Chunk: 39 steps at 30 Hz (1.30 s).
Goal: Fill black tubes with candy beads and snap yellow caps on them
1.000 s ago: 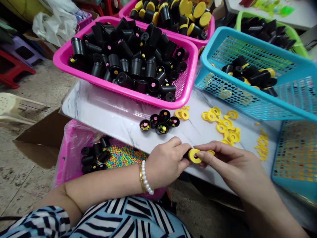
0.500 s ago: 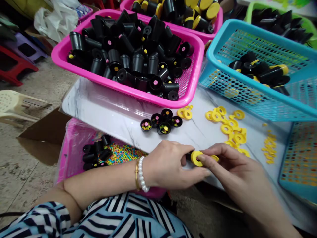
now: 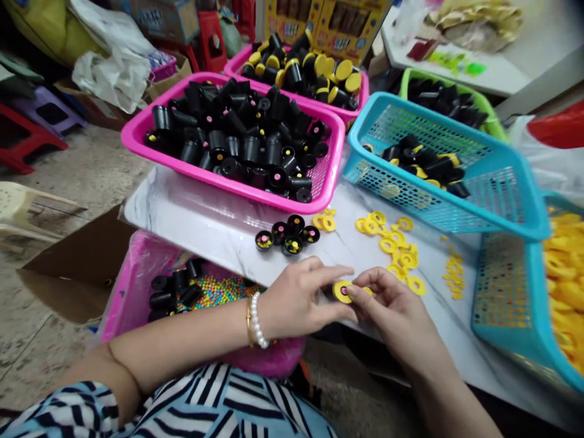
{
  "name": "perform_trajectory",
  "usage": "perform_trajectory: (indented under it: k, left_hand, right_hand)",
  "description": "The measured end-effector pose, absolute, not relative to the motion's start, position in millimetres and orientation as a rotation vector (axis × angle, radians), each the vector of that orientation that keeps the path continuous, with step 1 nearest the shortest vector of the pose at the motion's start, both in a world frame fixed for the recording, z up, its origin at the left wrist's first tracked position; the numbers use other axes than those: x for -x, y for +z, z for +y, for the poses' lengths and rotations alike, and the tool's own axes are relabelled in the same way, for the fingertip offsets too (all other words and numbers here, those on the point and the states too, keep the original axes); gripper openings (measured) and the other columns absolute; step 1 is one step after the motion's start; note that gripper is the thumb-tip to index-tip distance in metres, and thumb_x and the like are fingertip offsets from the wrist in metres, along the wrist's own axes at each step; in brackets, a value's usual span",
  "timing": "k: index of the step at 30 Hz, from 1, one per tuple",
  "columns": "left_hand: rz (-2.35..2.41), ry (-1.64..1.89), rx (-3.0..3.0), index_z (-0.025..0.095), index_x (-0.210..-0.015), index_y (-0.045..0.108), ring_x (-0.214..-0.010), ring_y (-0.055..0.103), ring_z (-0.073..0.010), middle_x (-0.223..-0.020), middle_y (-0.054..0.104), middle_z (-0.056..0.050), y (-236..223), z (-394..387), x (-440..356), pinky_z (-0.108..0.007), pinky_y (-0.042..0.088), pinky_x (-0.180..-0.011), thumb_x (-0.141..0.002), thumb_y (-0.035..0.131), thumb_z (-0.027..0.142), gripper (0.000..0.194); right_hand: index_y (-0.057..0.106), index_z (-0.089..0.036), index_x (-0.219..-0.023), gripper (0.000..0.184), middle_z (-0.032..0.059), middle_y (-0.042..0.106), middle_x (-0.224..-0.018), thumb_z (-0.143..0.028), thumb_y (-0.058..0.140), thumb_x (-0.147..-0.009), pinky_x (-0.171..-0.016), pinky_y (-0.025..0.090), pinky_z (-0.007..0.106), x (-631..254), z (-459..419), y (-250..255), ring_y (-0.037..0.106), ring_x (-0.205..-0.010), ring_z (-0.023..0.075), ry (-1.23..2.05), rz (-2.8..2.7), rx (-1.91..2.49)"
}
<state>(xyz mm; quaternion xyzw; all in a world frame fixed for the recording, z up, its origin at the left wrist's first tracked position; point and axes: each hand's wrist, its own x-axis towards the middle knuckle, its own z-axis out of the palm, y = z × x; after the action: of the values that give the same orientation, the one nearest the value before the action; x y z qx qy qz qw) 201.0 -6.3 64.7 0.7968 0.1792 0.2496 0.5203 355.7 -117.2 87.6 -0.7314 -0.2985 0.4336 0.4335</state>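
My left hand [image 3: 296, 298] is wrapped around a small black plastic cup, most of it hidden by the fingers. A yellow ring cap [image 3: 340, 292] sits at the cup's open end, with a pink dot in its hole. The thumb and forefinger of my right hand [image 3: 392, 304] pinch the edge of that cap. Another yellow ring [image 3: 367, 292] shows partly between the right fingers. Just beyond my hands, several black cups [image 3: 292, 246] filled with small coloured beads stand in a cluster, and loose yellow rings [image 3: 404, 258] lie on the white marbled table [image 3: 219, 228].
A pink basket [image 3: 335, 176] of black cups stands at the back, a blue basket [image 3: 524, 176] beside it. Small yellow pieces [image 3: 454, 274] lie at right, near another blue basket [image 3: 483, 310] of yellow parts. Below left is a pink tub [image 3: 118, 292] with coloured beads and cups.
The view has tilted up and turned right, showing more of the background. My hands stay together at the cup, and my left fingers look more spread around it.
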Motion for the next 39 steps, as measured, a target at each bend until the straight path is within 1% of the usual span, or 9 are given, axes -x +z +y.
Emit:
perform_trajectory:
  k: [4,7,15,19,24,30,35,37,39]
  left_hand:
    - [0.428,0.642,-2.075,0.016,-0.113,0.07,-0.083,0.056,-0.015,-0.09,0.054,-0.004,59,-14,-200,-0.026,0.05,-0.079,-0.09,0.068,0.033,0.028]
    - [0.403,0.585,-2.111,0.016,-0.113,0.068,-0.085,0.057,-0.0152,-0.094,0.055,-0.004,61,-14,-200,-0.026,0.051,-0.081,-0.094,0.063,0.033,0.027]
    - [0.507,0.36,-2.214,0.019,-0.103,0.067,-0.073,0.057,-0.0151,-0.084,0.06,0.0,67,-18,-203,-0.026,0.049,-0.068,-0.094,0.06,0.032,0.018]
    - [0.536,0.359,-2.233,0.02,-0.103,0.068,-0.073,0.059,-0.0162,-0.079,0.062,0.0,63,-18,-207,-0.026,0.048,-0.068,-0.089,0.064,0.032,0.018]
    - [0.489,0.418,-2.199,0.021,-0.099,0.07,-0.074,0.061,-0.0163,-0.078,0.064,0.0,58,-14,-209,-0.025,0.047,-0.069,-0.087,0.068,0.036,0.019]
    - [0.526,0.408,-2.223,0.019,-0.101,0.07,-0.082,0.065,-0.0198,-0.086,0.069,-0.005,58,-14,-212,-0.029,0.05,-0.073,-0.087,0.068,0.038,0.024]
    - [0.56,0.307,-2.256,0.013,-0.096,0.07,-0.086,0.067,-0.0247,-0.091,0.071,-0.011,59,-12,-213,-0.033,0.053,-0.076,-0.086,0.068,0.037,0.027]
    - [0.547,0.314,-2.263,0.012,-0.097,0.07,-0.088,0.068,-0.0253,-0.093,0.07,-0.011,58,-12,-213,-0.034,0.054,-0.078,-0.086,0.068,0.037,0.027]
    - [0.554,0.318,-2.287,0.012,-0.101,0.067,-0.089,0.068,-0.0255,-0.095,0.07,-0.012,57,-13,-212,-0.035,0.055,-0.078,-0.087,0.069,0.036,0.028]
  right_hand:
    - [0.067,-0.019,-0.093,0.035,0.0031,0.067,-0.067,-0.049,0.076,-0.078,-0.059,0.055,0.029,-367,-128,84,0.064,-0.059,0.0159,1.194,-0.625,1.65]
    - [0.071,-0.019,-0.087,0.033,0.0057,0.07,-0.071,-0.049,0.077,-0.076,-0.064,0.059,0.035,-378,-126,84,0.068,-0.062,0.0189,1.318,-0.585,1.533]
    - [0.045,-0.02,-0.076,0.046,-0.0083,0.05,-0.056,-0.043,0.085,-0.07,-0.039,0.039,0.016,-371,-94,98,0.049,-0.042,0.0062,1.632,-0.726,1.615]
    - [0.042,-0.021,-0.076,0.048,-0.0096,0.049,-0.057,-0.044,0.084,-0.071,-0.041,0.041,0.018,-368,-95,96,0.047,-0.041,0.0053,1.648,-0.705,1.593]
    - [0.045,-0.02,-0.079,0.05,-0.0066,0.056,-0.06,-0.049,0.084,-0.068,-0.055,0.05,0.025,-376,-90,95,0.063,-0.054,0.0123,1.776,-0.718,1.486]
    - [0.04,-0.02,-0.072,0.052,-0.0085,0.052,-0.055,-0.044,0.086,-0.066,-0.046,0.04,0.019,-372,-86,99,0.053,-0.044,0.0072,1.656,-0.749,1.668]
    - [0.05,-0.02,-0.103,0.05,-0.0042,0.06,-0.066,-0.056,0.074,-0.077,-0.054,0.049,0.026,-359,-103,107,0.062,-0.055,0.0134,1.488,-0.926,1.748]
    - [0.05,-0.022,-0.121,0.059,-0.0021,0.063,-0.077,-0.053,0.075,-0.077,-0.058,0.051,0.028,-350,-109,110,0.064,-0.062,0.0144,1.348,-1.121,1.82]
    - [0.055,-0.023,-0.123,0.056,-0.0017,0.063,-0.079,-0.047,0.076,-0.077,-0.058,0.049,0.027,-348,-109,114,0.062,-0.063,0.0142,1.126,-1.334,1.963]
